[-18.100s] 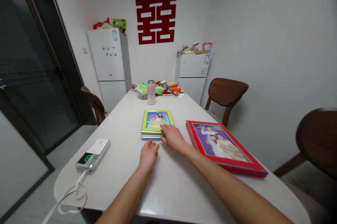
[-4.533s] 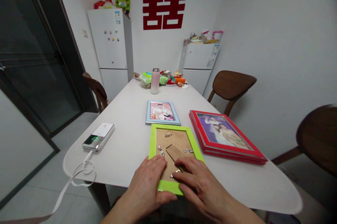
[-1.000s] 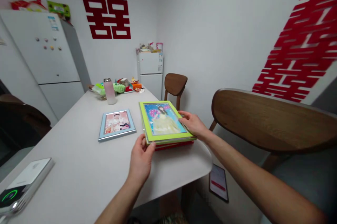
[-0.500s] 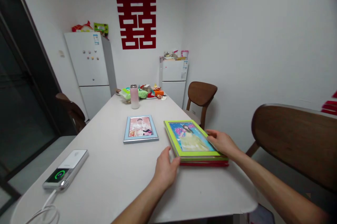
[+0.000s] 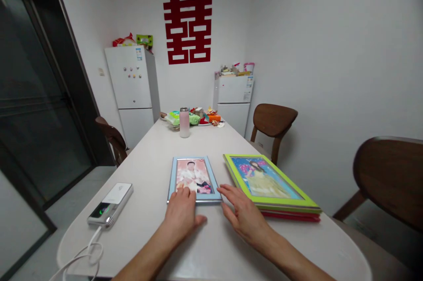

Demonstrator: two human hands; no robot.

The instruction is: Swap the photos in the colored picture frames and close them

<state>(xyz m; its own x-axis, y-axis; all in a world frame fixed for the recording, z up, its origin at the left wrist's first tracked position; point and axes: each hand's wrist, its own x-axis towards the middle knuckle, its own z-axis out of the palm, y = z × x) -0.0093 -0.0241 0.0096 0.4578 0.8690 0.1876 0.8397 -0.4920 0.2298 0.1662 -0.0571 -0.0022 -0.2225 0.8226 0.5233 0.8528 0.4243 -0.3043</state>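
A light blue picture frame (image 5: 212, 178) with a pink photo lies flat on the table before me. My left hand (image 5: 182, 210) rests its fingertips on the near left edge of it, fingers out and thumb apart. At the near right corner of the blue frame is my right hand (image 5: 243, 212), its fingers spread and nothing in its grasp. Just right of that hand lies a lime-green picture frame (image 5: 284, 173), holding a photo of a figure in a yellow dress. Beneath it shows the edge of something red (image 5: 291, 215), stacked with it.
A power bank (image 5: 110, 205) with a white cable (image 5: 86, 250) lies on the white table (image 5: 148, 171) at left. Farther back stand a pink bottle (image 5: 184, 123) and several packets (image 5: 197, 119). Wooden chairs (image 5: 274, 120) flank the table.
Both hands have left the green frame's stack and moved left to the blue frame. The view has turned slightly left, so things appear farther right.
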